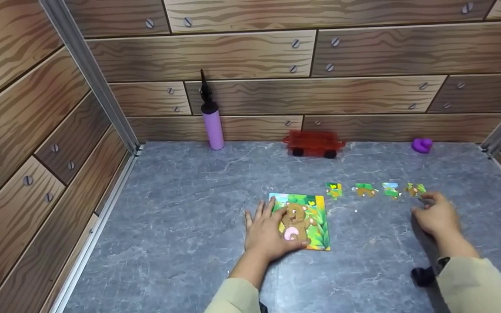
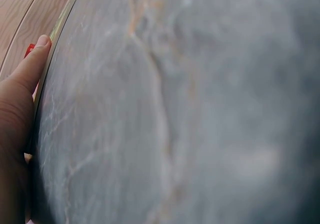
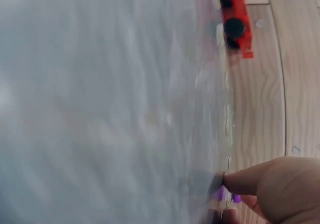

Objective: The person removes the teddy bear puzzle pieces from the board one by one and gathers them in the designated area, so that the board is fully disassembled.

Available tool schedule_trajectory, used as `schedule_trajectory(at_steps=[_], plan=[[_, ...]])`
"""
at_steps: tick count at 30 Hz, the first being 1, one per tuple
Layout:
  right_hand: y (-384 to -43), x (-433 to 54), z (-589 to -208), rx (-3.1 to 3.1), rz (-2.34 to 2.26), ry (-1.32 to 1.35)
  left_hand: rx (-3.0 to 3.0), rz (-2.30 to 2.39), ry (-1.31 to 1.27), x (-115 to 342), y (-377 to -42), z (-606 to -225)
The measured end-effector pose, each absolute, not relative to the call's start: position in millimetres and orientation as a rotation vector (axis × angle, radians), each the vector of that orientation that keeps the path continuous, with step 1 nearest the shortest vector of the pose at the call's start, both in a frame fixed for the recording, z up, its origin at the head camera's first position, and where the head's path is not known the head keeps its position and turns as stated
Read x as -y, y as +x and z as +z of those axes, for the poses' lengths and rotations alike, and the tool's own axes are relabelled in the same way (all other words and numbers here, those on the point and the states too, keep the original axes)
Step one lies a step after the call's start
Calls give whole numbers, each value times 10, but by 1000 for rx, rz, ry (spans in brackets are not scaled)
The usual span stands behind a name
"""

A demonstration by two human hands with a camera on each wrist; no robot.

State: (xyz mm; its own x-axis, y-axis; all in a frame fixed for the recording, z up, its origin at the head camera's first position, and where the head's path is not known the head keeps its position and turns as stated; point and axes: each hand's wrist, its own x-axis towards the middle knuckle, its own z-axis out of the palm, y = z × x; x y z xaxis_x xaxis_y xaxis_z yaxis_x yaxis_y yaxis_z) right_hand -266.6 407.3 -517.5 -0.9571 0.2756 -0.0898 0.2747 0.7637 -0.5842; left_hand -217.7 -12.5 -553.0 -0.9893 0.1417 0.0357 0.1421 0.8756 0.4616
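My left hand [image 1: 265, 234] rests on a square bear puzzle board [image 1: 320, 221], fingers spread over its left side. Along the board's lower edge lies the thumb; the wrist view shows that thumb [image 2: 32, 66] against the board's thin edge. My right hand [image 1: 439, 215] is low over the table, its index fingertip at the brown and green puzzle piece [image 1: 415, 189] at the row's right end. Whether it touches the piece is unclear, and the thumb stands apart. Further left in the row lie a blue-topped piece [image 1: 391, 189], a brown piece [image 1: 365, 190] and a yellow-green piece [image 1: 334, 190].
Along the back wall stand a purple hand pump [image 1: 213, 128], a red toy wagon [image 1: 314, 143] and a purple toy duck [image 1: 422, 145]. Wood-patterned panels [image 1: 242, 54] enclose the grey marbled tabletop [image 1: 181, 208] at the back and sides.
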Motion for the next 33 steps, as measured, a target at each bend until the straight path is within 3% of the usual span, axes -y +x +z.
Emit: schedule_trajectory(at_steps=[11,33], plan=[[-2492,-3772,-5275,2919,1059,-359,3029,-756,-204,152,-2196,-5569],[-2341,-2573,-5053,2859,917,219,2989,-775,-208,125,-2202,-5573]])
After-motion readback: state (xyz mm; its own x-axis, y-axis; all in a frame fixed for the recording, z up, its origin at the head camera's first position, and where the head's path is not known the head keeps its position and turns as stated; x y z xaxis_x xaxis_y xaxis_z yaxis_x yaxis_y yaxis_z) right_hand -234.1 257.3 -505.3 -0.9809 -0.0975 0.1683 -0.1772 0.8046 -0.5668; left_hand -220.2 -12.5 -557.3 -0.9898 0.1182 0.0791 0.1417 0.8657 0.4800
